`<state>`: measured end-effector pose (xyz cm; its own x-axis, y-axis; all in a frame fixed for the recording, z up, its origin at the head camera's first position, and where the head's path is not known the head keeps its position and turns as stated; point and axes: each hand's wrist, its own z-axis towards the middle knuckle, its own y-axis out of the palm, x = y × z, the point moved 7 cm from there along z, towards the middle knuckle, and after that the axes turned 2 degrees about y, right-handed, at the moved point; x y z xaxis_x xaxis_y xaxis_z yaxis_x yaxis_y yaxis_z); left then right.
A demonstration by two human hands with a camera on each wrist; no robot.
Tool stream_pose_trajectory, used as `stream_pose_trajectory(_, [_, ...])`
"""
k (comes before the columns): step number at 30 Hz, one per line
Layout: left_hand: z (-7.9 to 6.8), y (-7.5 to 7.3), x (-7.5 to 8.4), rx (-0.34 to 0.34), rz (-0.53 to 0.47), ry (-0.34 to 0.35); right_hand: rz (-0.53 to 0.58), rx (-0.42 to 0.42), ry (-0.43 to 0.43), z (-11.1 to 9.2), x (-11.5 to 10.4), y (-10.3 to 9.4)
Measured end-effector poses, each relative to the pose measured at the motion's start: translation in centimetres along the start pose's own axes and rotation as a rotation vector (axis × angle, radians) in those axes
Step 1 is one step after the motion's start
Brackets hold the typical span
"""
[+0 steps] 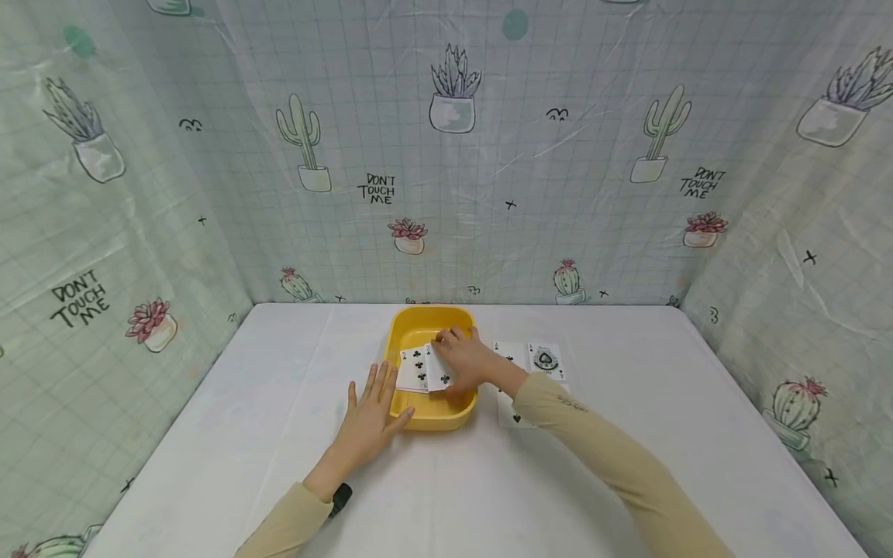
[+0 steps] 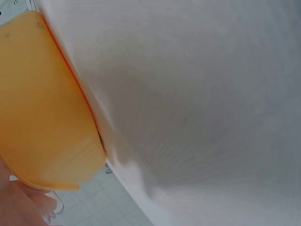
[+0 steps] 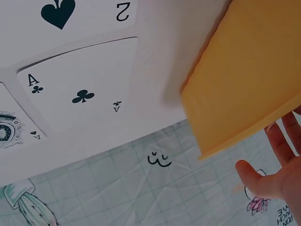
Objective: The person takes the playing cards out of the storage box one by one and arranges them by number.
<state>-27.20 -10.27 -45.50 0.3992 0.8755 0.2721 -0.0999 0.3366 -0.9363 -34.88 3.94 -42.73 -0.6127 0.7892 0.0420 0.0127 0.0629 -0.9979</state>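
A yellow tray [image 1: 429, 423] stands toward the back of the white table with playing cards in it. On the left lies a card with several club pips [image 1: 413, 370], partly beside another playing card [image 1: 437, 373]. My right hand [image 1: 466, 363] reaches over the tray's right side and grips that second card, its fingers bent at the far edge and much of the card covered. Spread and straight, the fingers of my left hand [image 1: 370, 418] rest against the tray's left rim. The left wrist view shows the tray's outer wall [image 2: 47, 103].
Right of the tray lie face-up cards: an ace of spades [image 1: 546, 359], an ace of clubs [image 3: 80, 96] and a two of spades [image 3: 84, 19]. My right forearm partly hides them in the head view. A patterned curtain [image 1: 481, 170] surrounds the table.
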Motion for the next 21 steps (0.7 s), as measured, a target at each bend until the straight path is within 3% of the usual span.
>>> stream_pose_trajectory(21, [0.0, 0.0, 0.0, -0.007, -0.009, -0.007, 0.02, 0.126, 0.001, -3.1, 1.5, -3.1])
